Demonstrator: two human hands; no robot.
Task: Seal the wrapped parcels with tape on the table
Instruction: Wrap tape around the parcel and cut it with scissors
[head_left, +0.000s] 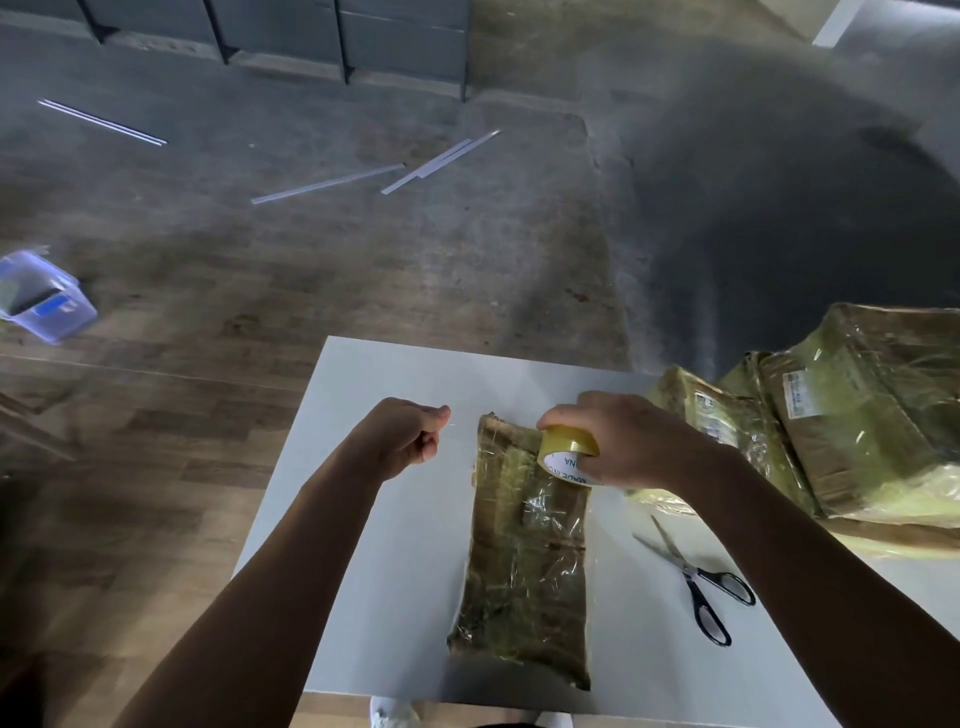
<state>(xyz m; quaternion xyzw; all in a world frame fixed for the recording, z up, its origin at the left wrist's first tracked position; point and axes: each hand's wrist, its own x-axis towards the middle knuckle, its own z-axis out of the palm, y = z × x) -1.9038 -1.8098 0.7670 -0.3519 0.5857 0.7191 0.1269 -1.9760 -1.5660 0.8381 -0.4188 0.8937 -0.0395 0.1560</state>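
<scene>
Below, the white desk (395, 597) carries a heap of wrapped parcels (857, 426) right of my right hand (631, 441) and one flat parcel (524, 571) between my hands. My left hand (400, 436) is curled, thumb on forefinger; whether it pinches tape I cannot tell. Scissors (696, 577) lie nearer me than the right hand, which grips the tape roll (569, 449) on the parcel's far end.

On the table (363, 519) a parcel (524, 571) lies in the middle; the tape roll (569, 452), gripped by the right hand (628, 441), sits over its far end; scissors (696, 577) lie to its right; a parcel pile (857, 431) sits behind those.
</scene>
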